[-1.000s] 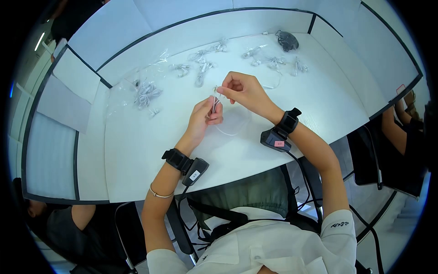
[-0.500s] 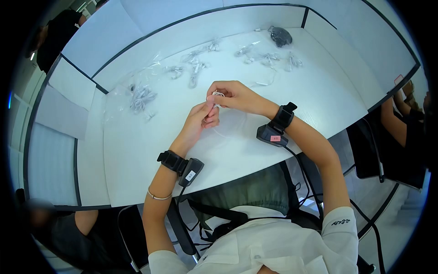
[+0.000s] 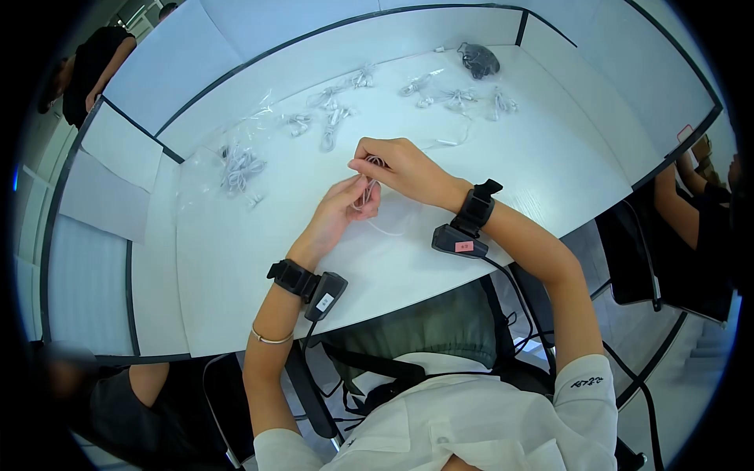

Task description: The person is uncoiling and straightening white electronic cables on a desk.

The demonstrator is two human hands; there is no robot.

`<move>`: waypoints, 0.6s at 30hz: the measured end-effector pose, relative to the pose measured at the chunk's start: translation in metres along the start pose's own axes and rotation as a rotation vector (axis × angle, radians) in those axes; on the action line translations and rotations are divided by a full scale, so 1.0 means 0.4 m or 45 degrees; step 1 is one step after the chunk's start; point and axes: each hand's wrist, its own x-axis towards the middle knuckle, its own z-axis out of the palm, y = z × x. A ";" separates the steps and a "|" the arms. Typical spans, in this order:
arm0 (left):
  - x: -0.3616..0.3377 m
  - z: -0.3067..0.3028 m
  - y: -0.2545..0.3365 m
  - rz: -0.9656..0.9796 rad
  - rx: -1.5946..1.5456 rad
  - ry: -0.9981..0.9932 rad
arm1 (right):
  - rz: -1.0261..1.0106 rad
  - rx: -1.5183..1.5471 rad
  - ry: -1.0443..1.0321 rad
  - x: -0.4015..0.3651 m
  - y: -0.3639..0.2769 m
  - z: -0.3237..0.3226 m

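Observation:
A white cable (image 3: 364,196), gathered into a small coil, is held between my two hands above the middle of the table. My left hand (image 3: 334,212) has its fingers wrapped round the lower part of the coil. From above, my right hand (image 3: 399,166) grips the upper loops, fingers curled and thumb pressed in. A loose tail of the cable hangs below my left fingers onto the tabletop. Farther off, a thin white cable (image 3: 448,143) lies stretched out on the table.
Several bundled white cables (image 3: 335,125) lie toward the back of the white table (image 3: 259,282). Clear plastic bags with cables (image 3: 242,169) are at the left. A dark bagged item (image 3: 479,60) sits at the back right. Partition walls (image 3: 628,118) surround the table; other people are beyond them.
My right hand has shifted slightly left and the loops between my hands show more openly. My left hand stays nearly in place. At the far left, a person's arm has come into view.

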 end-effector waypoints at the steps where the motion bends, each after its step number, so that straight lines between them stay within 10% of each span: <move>1: -0.001 0.003 0.003 -0.015 0.026 -0.003 | 0.000 -0.004 -0.014 0.000 -0.005 -0.002; 11: 0.002 0.016 0.004 0.207 0.113 0.292 | 0.151 0.136 0.077 -0.002 0.000 0.003; 18: 0.003 -0.017 0.008 0.381 -0.093 0.621 | 0.489 0.145 -0.326 -0.015 -0.009 0.030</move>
